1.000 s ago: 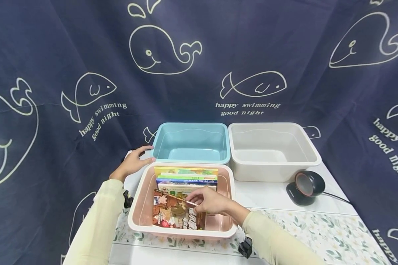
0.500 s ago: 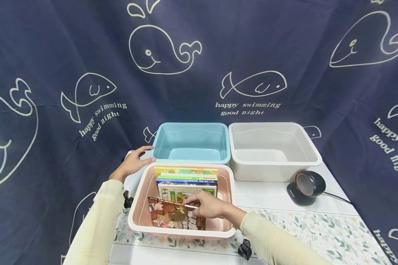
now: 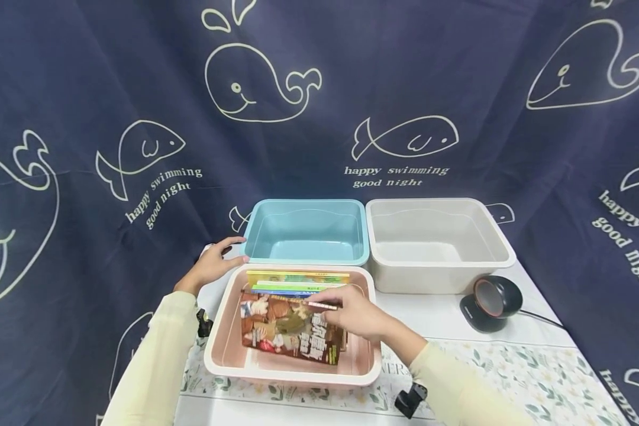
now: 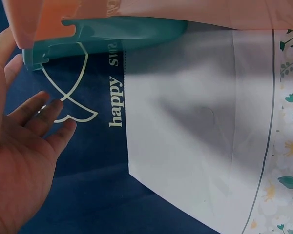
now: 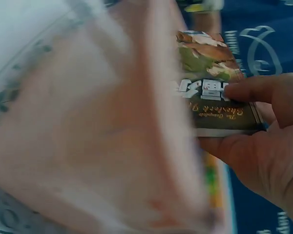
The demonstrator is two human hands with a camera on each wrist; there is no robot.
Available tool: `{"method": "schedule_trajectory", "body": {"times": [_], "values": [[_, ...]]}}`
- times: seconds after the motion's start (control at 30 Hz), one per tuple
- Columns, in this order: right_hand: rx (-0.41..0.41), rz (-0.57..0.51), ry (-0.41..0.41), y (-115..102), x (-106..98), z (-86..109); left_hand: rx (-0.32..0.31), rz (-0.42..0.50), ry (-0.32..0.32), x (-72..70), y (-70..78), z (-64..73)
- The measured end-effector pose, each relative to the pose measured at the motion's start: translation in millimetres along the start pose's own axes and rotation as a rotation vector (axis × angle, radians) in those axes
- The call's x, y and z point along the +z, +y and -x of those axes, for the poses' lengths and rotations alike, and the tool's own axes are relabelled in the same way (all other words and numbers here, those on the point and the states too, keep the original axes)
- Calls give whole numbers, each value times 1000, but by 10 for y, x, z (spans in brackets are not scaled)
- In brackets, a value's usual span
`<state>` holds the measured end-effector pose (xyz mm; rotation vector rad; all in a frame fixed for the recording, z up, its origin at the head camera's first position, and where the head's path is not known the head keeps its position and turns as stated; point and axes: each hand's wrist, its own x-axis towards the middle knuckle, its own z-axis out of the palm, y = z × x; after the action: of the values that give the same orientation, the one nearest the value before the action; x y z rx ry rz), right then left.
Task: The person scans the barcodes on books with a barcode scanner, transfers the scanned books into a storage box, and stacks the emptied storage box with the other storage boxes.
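Inside the pink bin (image 3: 293,375), my right hand (image 3: 361,315) pinches a brown comic-style book (image 3: 283,328) by its upper right edge. The book is tilted, its illustrated cover facing me. In the right wrist view, the thumb and fingers lie on either side of the book (image 5: 212,73) near its corner. Behind it, several upright books (image 3: 293,277) with yellow, green and blue edges stand at the bin's far side, partly hidden. My left hand (image 3: 213,266) is at the left rim of the light blue bin (image 3: 309,252), fingers extended and slightly bent.
A light grey bin (image 3: 420,279) stands right of the blue one, behind a black round device (image 3: 490,303) with a cable. Under the bins lies a white cloth with a floral band (image 3: 484,367). A navy curtain (image 3: 330,148) with whale and fish drawings hangs behind.
My right hand has raised the brown book from the front of the pink bin, up and slightly right, so it covers more of the books behind. The left hand has stayed put.
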<state>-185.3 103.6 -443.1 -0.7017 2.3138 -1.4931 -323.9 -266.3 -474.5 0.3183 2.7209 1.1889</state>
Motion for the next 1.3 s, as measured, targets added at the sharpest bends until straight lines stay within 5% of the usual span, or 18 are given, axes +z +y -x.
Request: {"method": "schedule_trajectory", "body": {"times": [0.37, 0.7, 1.13, 1.23, 1.3], "values": [[2, -59, 248, -574, -534, 391, 43, 11, 22, 14, -52, -5], [16, 39, 399, -748, -906, 986, 50, 15, 37, -18, -32, 2], [105, 202, 603, -270, -1188, 1820, 48, 26, 18, -25, -10, 0], [172, 197, 662, -83, -1205, 2001, 44, 36, 4, -23, -14, -2], [150, 62, 702, 89, -1176, 2097, 39, 42, -3, -14, -14, -4]]}}
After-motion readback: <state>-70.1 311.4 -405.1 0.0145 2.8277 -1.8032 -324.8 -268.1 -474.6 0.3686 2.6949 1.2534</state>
